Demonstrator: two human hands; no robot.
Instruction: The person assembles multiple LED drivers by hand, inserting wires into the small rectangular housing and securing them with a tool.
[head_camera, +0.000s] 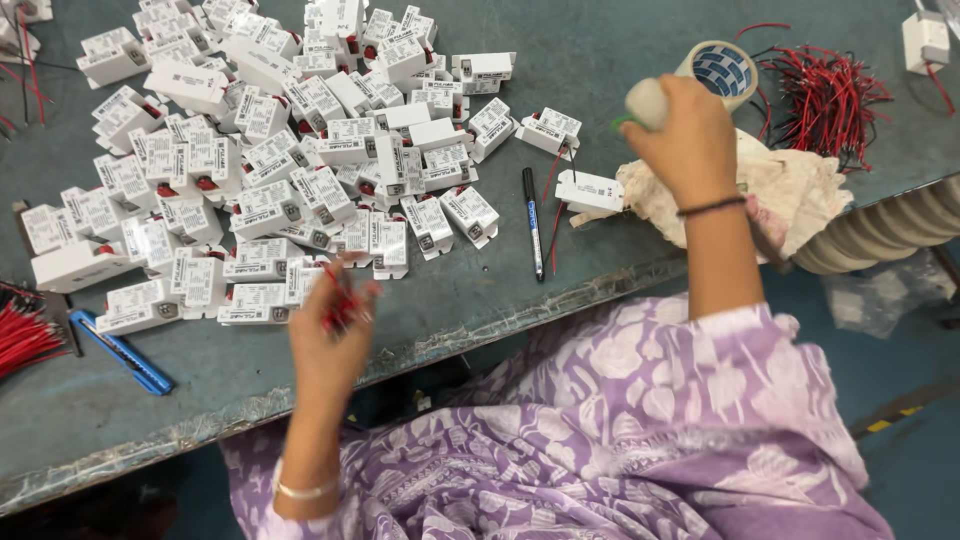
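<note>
My left hand (330, 335) hovers over the table's front edge with its fingers closed on a few short red wires (340, 300). It sits just in front of a large heap of small white plastic boxes (290, 150) spread over the grey table (480, 290). My right hand (688, 135) is raised at the right, gripping a pale rounded object with a green tip (645, 103). It is above a crumpled cream cloth (790, 190). One white box with red and black leads (588, 190) lies just left of that hand.
A black marker pen (532, 222) lies near the middle. A tape roll (722, 70) and a bundle of red and black wires (830, 95) are at the back right. A blue utility knife (122, 352) and more red wires (25, 335) lie at the left.
</note>
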